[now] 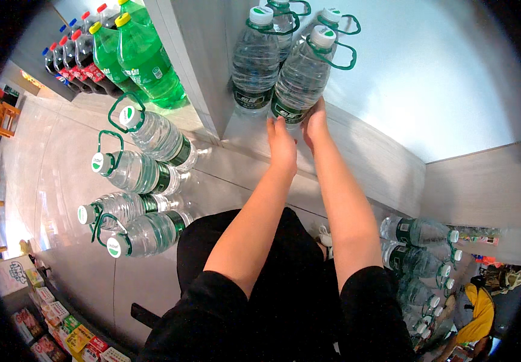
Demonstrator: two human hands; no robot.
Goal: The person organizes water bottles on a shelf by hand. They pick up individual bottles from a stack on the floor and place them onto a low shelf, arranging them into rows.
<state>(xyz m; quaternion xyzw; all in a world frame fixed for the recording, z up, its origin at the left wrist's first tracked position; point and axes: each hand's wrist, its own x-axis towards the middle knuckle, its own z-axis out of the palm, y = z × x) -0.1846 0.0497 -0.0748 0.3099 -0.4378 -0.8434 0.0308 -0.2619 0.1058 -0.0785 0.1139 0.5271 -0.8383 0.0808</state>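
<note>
A clear water btl. (303,81) was cupped low, nr. its base, btwn. the L hand (282,143) and the R hand (315,125); the hands were held apart by the btl.'s width, w/ some fingers hidden, so grip force & whether the base was resting on the shelf (375,160) couldn't be told. Beside & behind the held btl., three like btls. (253,66) w/ white caps & green handles were grouped. To its R, a white wall (435,72) was seen. To its L a grey divider (183,63) was fixed; farther L, green soda btls. (152,63) w/ yellow caps & dark cola btls. (87,54) were lined up. L of it & nearer the wearer, four water btls. (167,137) were stood on the tiled floor (67,193). R of it & nearer, more water btls. (420,232) were clustered. Far L & below it, small boxes (79,338) were racked.
</note>
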